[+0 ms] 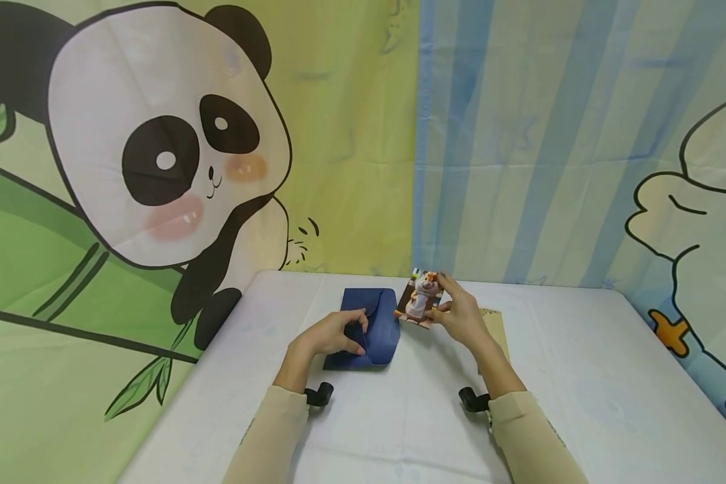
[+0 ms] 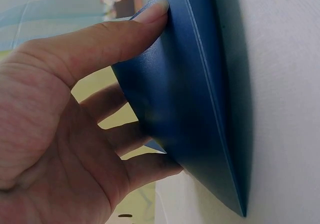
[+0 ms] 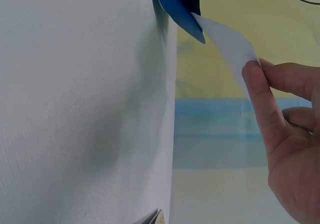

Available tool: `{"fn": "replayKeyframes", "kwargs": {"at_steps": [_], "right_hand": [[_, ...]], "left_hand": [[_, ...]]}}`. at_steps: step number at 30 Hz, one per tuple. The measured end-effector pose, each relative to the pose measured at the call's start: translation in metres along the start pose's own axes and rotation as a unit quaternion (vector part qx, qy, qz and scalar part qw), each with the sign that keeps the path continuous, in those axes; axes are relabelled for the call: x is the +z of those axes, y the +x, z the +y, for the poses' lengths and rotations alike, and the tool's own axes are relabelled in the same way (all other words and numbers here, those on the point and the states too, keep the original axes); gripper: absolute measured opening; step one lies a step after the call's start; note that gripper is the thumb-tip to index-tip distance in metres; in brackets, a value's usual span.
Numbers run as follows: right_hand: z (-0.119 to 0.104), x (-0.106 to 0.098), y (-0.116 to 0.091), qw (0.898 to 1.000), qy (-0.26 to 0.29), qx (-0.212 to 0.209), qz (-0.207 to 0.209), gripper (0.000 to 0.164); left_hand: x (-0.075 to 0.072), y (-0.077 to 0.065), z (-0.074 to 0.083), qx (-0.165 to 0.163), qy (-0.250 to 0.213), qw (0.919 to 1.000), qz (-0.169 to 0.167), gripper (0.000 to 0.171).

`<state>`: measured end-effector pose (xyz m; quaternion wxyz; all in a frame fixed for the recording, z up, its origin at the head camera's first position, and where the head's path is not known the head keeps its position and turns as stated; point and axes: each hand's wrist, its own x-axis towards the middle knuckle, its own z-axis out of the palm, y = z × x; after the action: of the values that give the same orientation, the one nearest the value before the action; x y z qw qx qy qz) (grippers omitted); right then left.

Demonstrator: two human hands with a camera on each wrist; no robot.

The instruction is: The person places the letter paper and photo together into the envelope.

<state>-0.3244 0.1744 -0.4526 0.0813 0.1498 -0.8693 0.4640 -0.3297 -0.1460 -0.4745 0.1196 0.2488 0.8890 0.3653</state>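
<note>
1. Printed cloth [image 1: 357, 134] hangs behind the table, with a cartoon panda at left and pale blue stripes at right; white material covers the tabletop [image 1: 399, 430] before you.
2. Your right hand [image 1: 464, 319] pinches a small rectangular picture card [image 1: 420, 299] between thumb and fingers, by its right side, above the tabletop near the middle of the far edge.
3. You have the card tilted, its picture toward you: a white-and-orange, hamster-like animal upright on a dark brown ground. Its back, seen from your right wrist, is plain white, and the card bends slightly.
4. Your left hand [image 1: 335, 333], curved with a wide gap between thumb and index fingertip, grips a dark blue, smooth, flat envelope [image 1: 384, 336], thumb on one face and other fingers behind its edge.
5. That envelope lies left of the far edge's middle; the card's lower left corner meets its right side in your head view, though you cannot tell whether they touch.
6. Beyond your right wrist lies a tan, paper-like sheet [image 1: 495, 329], partly hidden.
</note>
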Motion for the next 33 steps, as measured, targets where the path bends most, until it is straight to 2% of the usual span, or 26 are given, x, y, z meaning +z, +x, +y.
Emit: {"fn": "replayKeyframes", "kwargs": {"at_steps": [6,11,22,33], "right_hand": [[-0.001,0.004,-0.001,0.998,0.007,0.033,-0.061,0.088],[-0.002,0.008,-0.002,0.995,0.001,0.035,-0.091,0.087],[-0.006,0.012,-0.003,0.993,-0.011,0.04,-0.112,0.086],[-0.006,0.006,-0.004,0.99,-0.054,0.046,-0.122,0.08]], "left_hand": [[0.0,0.0,0.002,-0.003,-0.004,1.0,-0.001,0.041],[0.0,0.0,0.002,0.0,-0.002,1.0,-0.001,0.041],[0.0,0.0,0.001,0.0,-0.001,1.0,-0.003,0.041],[0.001,0.0,0.0,0.0,-0.002,1.0,-0.003,0.041]]}}
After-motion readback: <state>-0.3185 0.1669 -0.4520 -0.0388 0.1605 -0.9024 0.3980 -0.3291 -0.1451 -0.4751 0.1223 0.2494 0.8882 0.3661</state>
